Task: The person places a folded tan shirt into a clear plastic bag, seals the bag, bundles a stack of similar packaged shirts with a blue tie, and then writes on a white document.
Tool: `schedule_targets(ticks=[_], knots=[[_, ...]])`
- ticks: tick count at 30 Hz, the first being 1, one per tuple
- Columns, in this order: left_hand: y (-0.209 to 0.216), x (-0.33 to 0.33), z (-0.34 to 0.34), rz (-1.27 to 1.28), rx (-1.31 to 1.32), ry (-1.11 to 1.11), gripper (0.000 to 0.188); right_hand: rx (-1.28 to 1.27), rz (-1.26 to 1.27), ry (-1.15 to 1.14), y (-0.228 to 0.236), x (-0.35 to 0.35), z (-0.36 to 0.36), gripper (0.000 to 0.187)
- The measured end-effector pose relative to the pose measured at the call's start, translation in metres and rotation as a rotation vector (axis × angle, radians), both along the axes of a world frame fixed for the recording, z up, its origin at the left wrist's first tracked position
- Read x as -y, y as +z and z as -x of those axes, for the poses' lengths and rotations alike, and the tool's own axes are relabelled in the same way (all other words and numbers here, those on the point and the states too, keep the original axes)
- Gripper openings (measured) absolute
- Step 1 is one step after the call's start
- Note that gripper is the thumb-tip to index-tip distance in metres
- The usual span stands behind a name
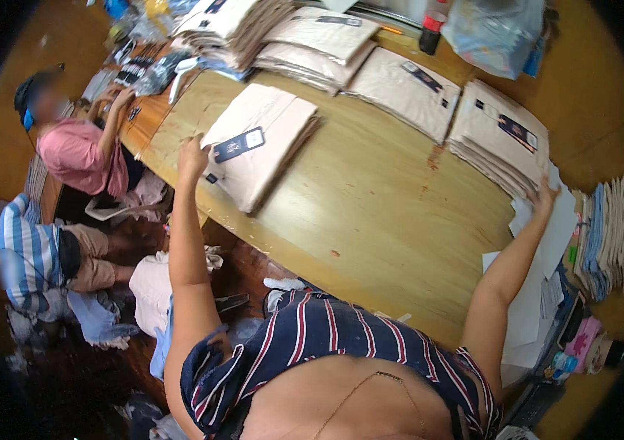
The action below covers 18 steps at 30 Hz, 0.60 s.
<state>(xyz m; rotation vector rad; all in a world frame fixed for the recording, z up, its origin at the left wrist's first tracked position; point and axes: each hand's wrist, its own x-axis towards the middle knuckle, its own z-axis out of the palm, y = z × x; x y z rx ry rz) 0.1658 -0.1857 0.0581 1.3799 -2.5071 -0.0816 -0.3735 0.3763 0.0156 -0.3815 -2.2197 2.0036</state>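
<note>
Your left grip (pixel 193 156) is at the left edge of a beige folded stack (pixel 279 136), fingers bent against it; can't tell if they're clenched on the cloth. That stack lies just right of the left grip, tilted on the surface (pixel 370 213), dark tag (pixel 239 144) on top.

Your right grip (pixel 545 196) touches the near right corner of a taller beige pile (pixel 484 136); can't tell whether it's grasping or just resting. Pile sits beyond and left of that grip. White papers (pixel 526 323) are nearer you, below the right grip; folded garments (pixel 608 238) stand to its right. Another beige bundle (pixel 403 92) lies beyond, between both grips. Left of the left grip, well apart: a person in pink (pixel 83 158).
</note>
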Motion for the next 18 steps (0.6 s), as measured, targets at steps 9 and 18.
schedule_targets(ticks=[9,18], knots=[[-0.042,0.044,-0.063,-0.388,-0.069,0.007,0.042,-0.486,-0.37,0.926,0.037,0.341,-0.207,0.029],[-0.045,0.048,-0.049,-0.406,-0.18,0.017,0.042,0.105,-0.02,1.302,0.013,0.466,-0.256,0.037]])
